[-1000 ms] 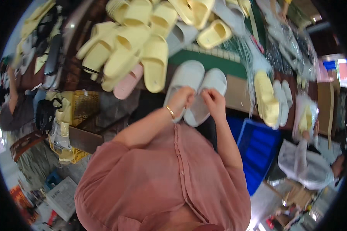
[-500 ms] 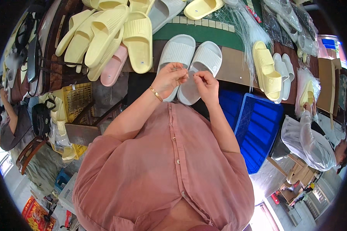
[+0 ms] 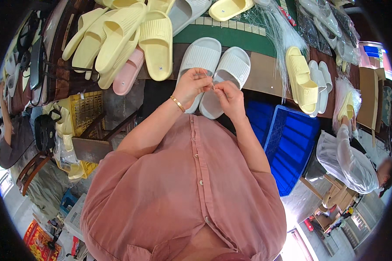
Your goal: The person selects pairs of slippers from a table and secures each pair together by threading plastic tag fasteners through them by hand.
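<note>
Having drifted up toward the pale slippers since the earlier frames, with the hands drawn closer together. Lying far left on the table [image 3: 257,74]: a heap of pale yellow slippers [image 3: 117,39] with one pink slipper [image 3: 127,75] tucked under them, toes pointing roughly away and to the right. Sitting below them: a yellow crate [image 3: 88,106]. Pinching with the left hand [image 3: 191,86], fingers curled closed on a thin clear strand [image 3: 207,79], a gold bracelet [image 3: 177,103] showing at the wrist. Running short and nearly level between the two hands, that strand, long axis left to right, just above the heels of the pair of white slippers [image 3: 215,69]; judging it light, limp and slippery, best being taken near its ends with fingertips rather than mid-length. Resting soles-up-looking and side by side, the white pair, long axes pointing away and slightly right; seeming soft, foamy and light, easy taking by the heel edge. Closing the right hand [image 3: 229,96] on the strand's other end, thumb and forefinger meeting. Spreading further right: a bundle of clear strands [image 3: 279,39], another yellow slipper [image 3: 301,78], a blue bin [image 3: 294,145], and a co-worker in a clear plastic cover [image 3: 347,157].
</note>
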Available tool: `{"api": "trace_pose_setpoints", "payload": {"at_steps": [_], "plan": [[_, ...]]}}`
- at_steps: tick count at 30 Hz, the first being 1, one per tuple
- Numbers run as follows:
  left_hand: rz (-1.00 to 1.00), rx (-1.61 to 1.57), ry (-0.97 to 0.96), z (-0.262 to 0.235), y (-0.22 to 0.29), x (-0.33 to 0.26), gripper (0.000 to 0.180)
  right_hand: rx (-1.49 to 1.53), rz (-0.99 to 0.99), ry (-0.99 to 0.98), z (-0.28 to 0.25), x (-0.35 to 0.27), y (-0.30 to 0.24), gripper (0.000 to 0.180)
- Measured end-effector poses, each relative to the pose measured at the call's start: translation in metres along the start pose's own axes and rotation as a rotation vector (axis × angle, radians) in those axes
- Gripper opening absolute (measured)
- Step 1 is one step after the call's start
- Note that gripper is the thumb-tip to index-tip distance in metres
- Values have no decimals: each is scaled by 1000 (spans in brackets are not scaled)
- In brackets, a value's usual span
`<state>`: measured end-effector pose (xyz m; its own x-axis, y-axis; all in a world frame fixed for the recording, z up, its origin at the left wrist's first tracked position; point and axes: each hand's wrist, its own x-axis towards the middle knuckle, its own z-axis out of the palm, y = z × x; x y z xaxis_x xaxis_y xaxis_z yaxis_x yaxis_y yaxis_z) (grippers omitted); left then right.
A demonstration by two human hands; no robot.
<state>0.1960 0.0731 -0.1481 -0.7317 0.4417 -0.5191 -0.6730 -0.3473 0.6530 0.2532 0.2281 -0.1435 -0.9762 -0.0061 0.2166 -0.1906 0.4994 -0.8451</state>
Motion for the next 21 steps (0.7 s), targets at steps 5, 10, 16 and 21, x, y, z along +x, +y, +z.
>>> {"api": "trace_pose_setpoints", "payload": {"at_steps": [5, 10, 16, 21], "plan": [[-3, 20, 1, -1, -2, 0, 28, 10, 22, 5, -1, 0, -1, 6], [-17, 45, -13, -1, -2, 1, 27, 32, 97, -14, -1, -3, 1, 6], [-86, 74, -44, -6, -3, 1, 22, 90, 190, -24, -1, -5, 4, 7], [-120, 73, -65, -8, -5, 0, 20, 194, 251, -41, 3, -7, 9, 8]]}}
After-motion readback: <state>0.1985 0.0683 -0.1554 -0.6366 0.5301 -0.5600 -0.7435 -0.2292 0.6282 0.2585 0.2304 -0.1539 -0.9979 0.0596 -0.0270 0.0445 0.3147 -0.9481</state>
